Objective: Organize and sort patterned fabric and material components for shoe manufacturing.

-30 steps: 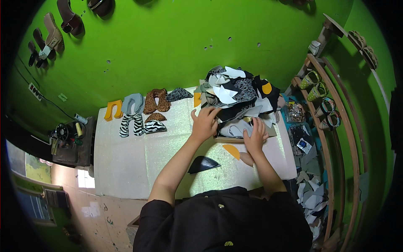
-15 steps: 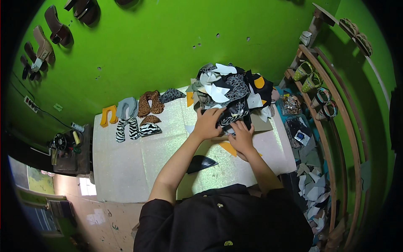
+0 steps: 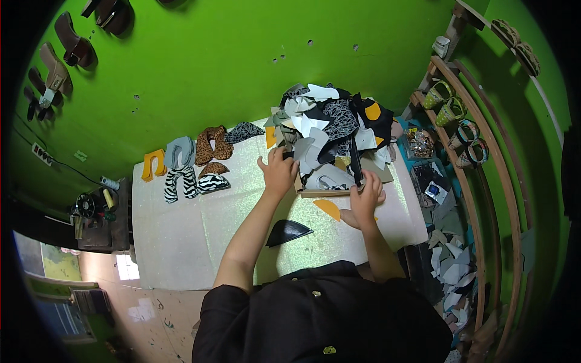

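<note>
A shallow cardboard box [image 3: 327, 193] holds a heaped pile of cut material scraps [image 3: 339, 124] in grey, white, black and patterned pieces. My left hand [image 3: 280, 172] is at the box's left side, its fingertips pinched on a small dark piece [image 3: 288, 155] that is mostly hidden. At the front right corner, my right hand [image 3: 365, 199] grips the lower end of a black strip [image 3: 356, 163]. Between the hands, zebra-print and pale grey scraps [image 3: 330, 179] show inside the box. In front of it lie a yellow half-round piece [image 3: 327, 209] and a black half-round piece [image 3: 289, 233].
Small stacks of cut pieces, yellow [image 3: 154, 165], grey [image 3: 180, 152], leopard-print [image 3: 213, 145] and zebra-print [image 3: 181, 184], lie left on the table [image 3: 181, 242]. Sandals sit on a wooden rack [image 3: 478, 133] at right, above scraps [image 3: 454, 272]. A machine [image 3: 91, 206] stands left.
My hands have moved apart, left hand to the left and right hand to the right. Black material over the box front has shifted, uncovering zebra-print and pale scraps.
</note>
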Demonstrator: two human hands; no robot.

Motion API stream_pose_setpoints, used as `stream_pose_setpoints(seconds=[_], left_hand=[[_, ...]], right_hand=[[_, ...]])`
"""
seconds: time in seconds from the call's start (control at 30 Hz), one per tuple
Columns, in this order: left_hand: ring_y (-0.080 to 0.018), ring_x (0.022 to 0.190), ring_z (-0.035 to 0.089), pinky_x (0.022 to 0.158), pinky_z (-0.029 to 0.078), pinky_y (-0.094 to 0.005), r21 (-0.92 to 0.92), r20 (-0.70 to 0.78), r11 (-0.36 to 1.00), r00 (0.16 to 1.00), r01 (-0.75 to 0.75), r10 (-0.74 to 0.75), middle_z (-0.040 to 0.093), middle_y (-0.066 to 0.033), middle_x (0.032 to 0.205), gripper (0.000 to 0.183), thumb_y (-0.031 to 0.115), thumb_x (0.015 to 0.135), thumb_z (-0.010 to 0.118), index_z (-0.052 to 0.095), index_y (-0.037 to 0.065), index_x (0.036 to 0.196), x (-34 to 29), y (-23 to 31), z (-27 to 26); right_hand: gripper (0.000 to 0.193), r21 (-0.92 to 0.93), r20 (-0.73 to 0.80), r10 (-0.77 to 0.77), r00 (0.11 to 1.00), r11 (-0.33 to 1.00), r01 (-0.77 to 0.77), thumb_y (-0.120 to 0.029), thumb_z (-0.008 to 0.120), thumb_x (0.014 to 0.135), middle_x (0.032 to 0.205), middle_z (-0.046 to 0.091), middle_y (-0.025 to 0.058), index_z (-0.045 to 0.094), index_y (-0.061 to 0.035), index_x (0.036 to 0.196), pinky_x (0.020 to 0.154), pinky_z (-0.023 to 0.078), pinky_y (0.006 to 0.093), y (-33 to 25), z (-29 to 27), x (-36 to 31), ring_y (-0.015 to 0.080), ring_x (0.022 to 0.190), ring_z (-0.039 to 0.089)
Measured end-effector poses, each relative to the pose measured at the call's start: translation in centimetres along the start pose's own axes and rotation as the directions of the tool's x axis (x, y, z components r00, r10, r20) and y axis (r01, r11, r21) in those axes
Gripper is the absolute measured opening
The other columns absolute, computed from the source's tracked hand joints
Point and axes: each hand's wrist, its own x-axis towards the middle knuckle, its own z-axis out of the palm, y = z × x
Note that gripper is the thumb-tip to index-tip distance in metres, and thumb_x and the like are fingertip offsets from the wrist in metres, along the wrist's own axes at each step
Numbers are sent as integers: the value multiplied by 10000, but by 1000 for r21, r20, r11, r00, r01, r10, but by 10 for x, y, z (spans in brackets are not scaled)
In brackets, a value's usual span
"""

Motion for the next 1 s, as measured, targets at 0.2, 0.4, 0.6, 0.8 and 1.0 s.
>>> stream_pose_setpoints(seconds=[0.2,0.4,0.6,0.8,1.0], left_hand=[[-285,1196,370,955,182,-599,-130,149,947,950,293,-274,485,-106,1201,210,296,741,673,665,105,826,0,5,-4],[-323,1213,340,976,183,-483,-330,-182,932,958,153,-222,409,-181,1260,459,251,744,672,501,80,1134,1,25,-2],[-321,1302,311,953,208,-582,-292,102,929,958,-229,268,378,-105,1385,422,231,805,566,558,315,1219,8,68,-8],[-306,1336,267,979,151,-624,-191,225,954,936,-232,272,375,-73,1404,253,328,817,530,650,297,1037,0,59,5],[-285,1337,273,994,42,-601,-109,96,978,977,-178,189,432,-68,1353,211,377,798,565,674,216,879,-2,64,16]], right_hand=[[459,-158,168,154,974,979,-127,-252,551,809,1314,466,85,518,-81,1234,996,116,593,13,6,6,278,1279,333],[572,4,279,-2,960,1000,1,-263,578,770,1291,518,130,471,-71,1298,1001,84,637,-17,18,-8,232,1277,405],[713,39,331,-30,943,999,18,-251,631,691,1299,494,119,397,-66,1339,987,86,641,-39,19,-20,265,1272,379],[651,-11,212,-83,974,996,87,-219,603,702,1326,461,79,417,-93,1313,968,69,644,-25,20,-46,285,1293,308],[477,-87,110,-196,974,975,206,-207,584,761,1272,520,18,532,-130,1229,986,48,588,-3,21,-55,264,1276,348]])
